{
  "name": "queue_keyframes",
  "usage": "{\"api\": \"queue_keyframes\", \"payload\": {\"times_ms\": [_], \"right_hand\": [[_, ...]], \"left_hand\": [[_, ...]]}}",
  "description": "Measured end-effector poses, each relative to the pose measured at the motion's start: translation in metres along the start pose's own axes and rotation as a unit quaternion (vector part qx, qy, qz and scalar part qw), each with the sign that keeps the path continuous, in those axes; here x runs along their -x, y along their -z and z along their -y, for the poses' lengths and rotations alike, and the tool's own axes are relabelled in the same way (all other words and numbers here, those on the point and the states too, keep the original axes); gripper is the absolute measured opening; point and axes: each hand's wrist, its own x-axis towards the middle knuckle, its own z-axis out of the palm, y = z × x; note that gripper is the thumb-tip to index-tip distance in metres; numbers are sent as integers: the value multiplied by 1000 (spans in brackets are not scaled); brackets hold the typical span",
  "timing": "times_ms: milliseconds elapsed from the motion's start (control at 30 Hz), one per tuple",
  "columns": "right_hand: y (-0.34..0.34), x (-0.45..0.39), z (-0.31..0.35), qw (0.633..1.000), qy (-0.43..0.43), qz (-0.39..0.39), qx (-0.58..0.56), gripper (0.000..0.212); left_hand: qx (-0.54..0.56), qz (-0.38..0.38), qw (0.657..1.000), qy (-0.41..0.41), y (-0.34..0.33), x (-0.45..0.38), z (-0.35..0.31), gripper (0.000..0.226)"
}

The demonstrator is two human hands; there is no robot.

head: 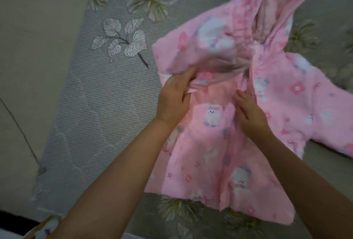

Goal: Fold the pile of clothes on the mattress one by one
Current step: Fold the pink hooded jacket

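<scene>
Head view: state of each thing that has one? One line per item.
Jacket: pink hooded, spread on the mattress, partly folded, left sleeve being folded in over the front.
Hood: lying open, lining showing.
Right sleeve: spread out to the side, not yet folded.
Left hand: fingers gripping the folded-in sleeve cloth.
Right hand: flat, pressing on the jacket front.
Mattress: patterned cover, jacket lying on it.

hood (275,0): its top runs off the upper edge
right sleeve (328,116): cuff cut off at the right edge
left hand (174,95): fingertips tucked under a blurred fold of pink cloth
patterned fabric (45,228): bottom-left corner, mostly out of frame, too blurred to identify
</scene>
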Motion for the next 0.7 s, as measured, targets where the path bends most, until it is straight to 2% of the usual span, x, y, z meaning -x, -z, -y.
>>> {"api": "queue_keyframes", "payload": {"times_ms": [100, 133, 200, 233, 333, 400, 467, 500, 567, 633, 700], "right_hand": [[43, 38, -45, 992, -115, -56, 4, 35], [53, 52, -60, 986, -146, -75, 3, 34], [69, 74, -87, 973, -200, -110, -15, 31], [74, 85, -99, 967, -217, -129, -28, 29], [80, 110, -129, 928, -300, -200, -91, 24], [80, 116, -144, 857, -402, -246, -209, 23], [82, 111, -143, 745, -465, -273, -392, 19], [85, 107, -143, 693, -468, -292, -463, 19], [92, 97, -149, 649, -449, -313, -528, 18], [97, 87, -155, 601, -438, -348, -570, 35], [98, 78, -162, 583, -453, -376, -561, 39]], "left_hand": [[2, 97, 989, -115, -31, -1, -20, 33], [-12, 155, 978, -138, -44, 0, -23, 29], [-84, 303, 939, -136, -65, 3, -26, 32], [-114, 351, 921, -123, -73, 6, -26, 34], [-120, 346, 927, -81, -80, 8, -31, 31], [-127, 328, 930, -103, -81, 8, -41, 33], [-98, 279, 945, -136, -80, 10, -46, 36], [-90, 265, 951, -134, -81, 10, -49, 38], [-107, 276, 942, -156, -91, 11, -54, 40], [-153, 339, 913, -166, -104, 12, -57, 38], [-189, 380, 897, -123, -115, 12, -55, 44]]}}
